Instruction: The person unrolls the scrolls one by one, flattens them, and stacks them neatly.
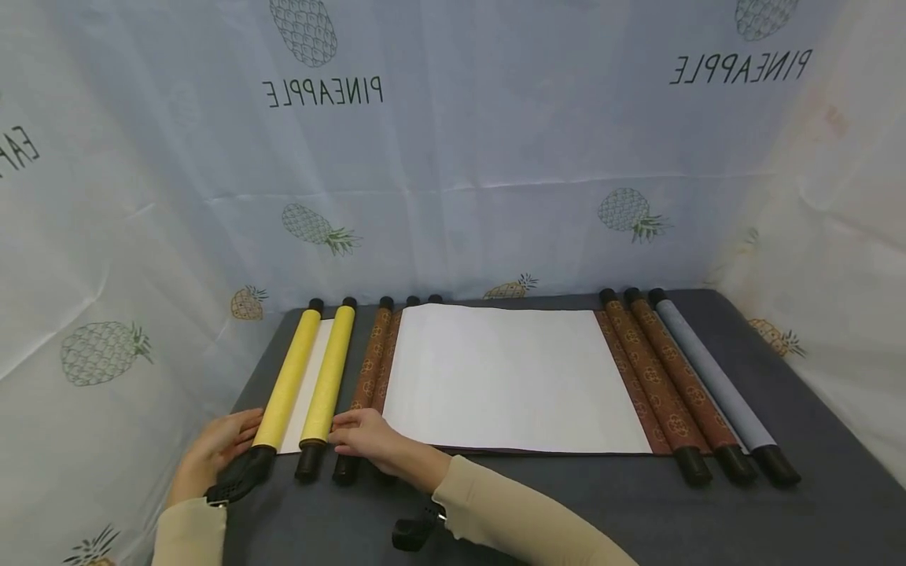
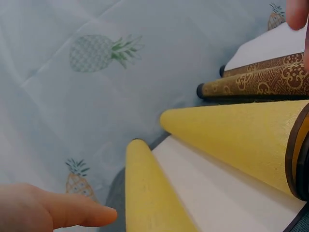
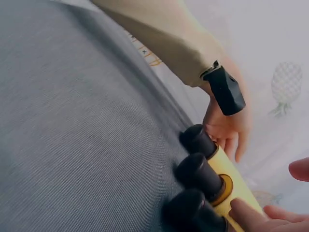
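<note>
A scroll with two yellow rolls lies at the left of the table, a white strip of paper between them. Beside the outer side of its left yellow roll (image 1: 289, 379), near the black end knob, is my left hand (image 1: 215, 444), its fingers loosely extended. The left wrist view shows its finger (image 2: 82, 210) apart from that roll. My right hand (image 1: 371, 436) has its fingertips at the near end of the right yellow roll (image 1: 331, 373); whether they touch it I cannot tell. Its fingers (image 3: 248, 215) look relaxed in the right wrist view, the thumb held apart.
Right of the yellow scroll lies a brown patterned roll (image 1: 371, 358). White paper (image 1: 510, 377) spreads across the middle, with brown patterned rolls (image 1: 654, 377) and a grey-blue roll (image 1: 715, 373) at its right. A dark grey cloth (image 1: 318, 527) covers the table. Pineapple-printed curtains (image 1: 460, 141) surround it.
</note>
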Tool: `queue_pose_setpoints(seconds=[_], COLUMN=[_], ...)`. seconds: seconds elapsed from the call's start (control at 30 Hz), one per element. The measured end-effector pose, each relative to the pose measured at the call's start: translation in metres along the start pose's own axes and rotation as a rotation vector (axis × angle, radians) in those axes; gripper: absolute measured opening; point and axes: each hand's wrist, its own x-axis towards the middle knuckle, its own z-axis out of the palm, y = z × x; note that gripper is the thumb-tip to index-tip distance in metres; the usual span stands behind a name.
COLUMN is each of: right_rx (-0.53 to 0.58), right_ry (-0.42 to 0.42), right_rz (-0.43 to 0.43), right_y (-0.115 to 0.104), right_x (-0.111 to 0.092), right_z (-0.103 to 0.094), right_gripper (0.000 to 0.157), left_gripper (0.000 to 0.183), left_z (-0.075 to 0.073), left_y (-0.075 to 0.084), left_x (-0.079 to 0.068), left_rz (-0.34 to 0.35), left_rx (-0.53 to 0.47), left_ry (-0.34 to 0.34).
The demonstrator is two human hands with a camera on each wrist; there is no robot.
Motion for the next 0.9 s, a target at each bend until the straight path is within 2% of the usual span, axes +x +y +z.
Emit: queue_pose_setpoints(seconds=[0.1, 0.23, 0.33, 0.37, 0.5, 0.67, 0.9], right_rx=[0.015, -0.054, -0.113, -0.117, -0.073, -0.068, -0.117], right_ry=[0.045, 0.130, 0.210, 0.238, 0.308, 0.311, 0.290], right_rz=[0.067, 0.132, 0.174, 0.183, 0.229, 0.238, 0.193], right_y=[-0.003, -0.006, -0.009, -0.010, -0.012, -0.011, -0.010], right_x=[0.009, 0.017, 0.020, 0.020, 0.022, 0.024, 0.028], right_z=[0.013, 0.030, 0.039, 0.041, 0.047, 0.050, 0.050], right_gripper=[0.049, 0.009, 0.023, 0.018, 0.027, 0.025, 0.019], left_gripper=[0.069, 0.071, 0.073, 0.073, 0.073, 0.073, 0.074], left_z=[-0.002, 0.000, 0.004, 0.005, 0.013, 0.021, 0.028], left_y=[0.001, 0.003, 0.004, 0.004, 0.003, 0.001, 0.005], left_x=[-0.001, -0.002, -0.001, -0.001, 0.000, 0.000, -0.005], left_rz=[0.009, 0.021, 0.027, 0.027, 0.028, 0.061, 0.096], left_rx=[0.018, 0.084, 0.156, 0.171, 0.191, 0.216, 0.236], left_ry=[0.007, 0.016, 0.016, 0.018, 0.012, -0.006, 0.012])
